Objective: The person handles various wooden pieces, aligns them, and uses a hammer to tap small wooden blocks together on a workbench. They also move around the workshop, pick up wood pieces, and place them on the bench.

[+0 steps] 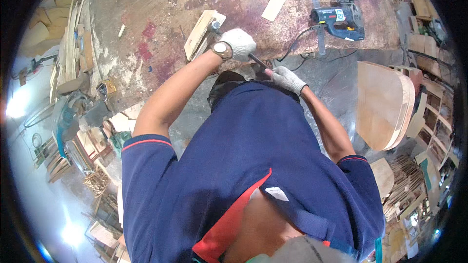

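Note:
My left hand (239, 44), in a whitish glove, is closed at the bench's near edge. A dark, slim rod-shaped tool (258, 62) runs from under it to my right hand (289, 81), gloved too and closed round the tool's near end. Beyond my left hand, roughly in line with the rod, shows a round metal end (215, 25); my glove hides whether the two are one piece. That metal end lies against a small stack of pale wood pieces (199, 33) on the worn, stained workbench (161, 5).
An L-shaped wood piece (272, 2) lies farther back. To its right are a blue-black power tool (340, 19) with a trailing cord and a long metal ruler (321, 41). Curved wooden panels (382, 104) stand at right. Long strips (73, 48) and scrap wood lie along the left.

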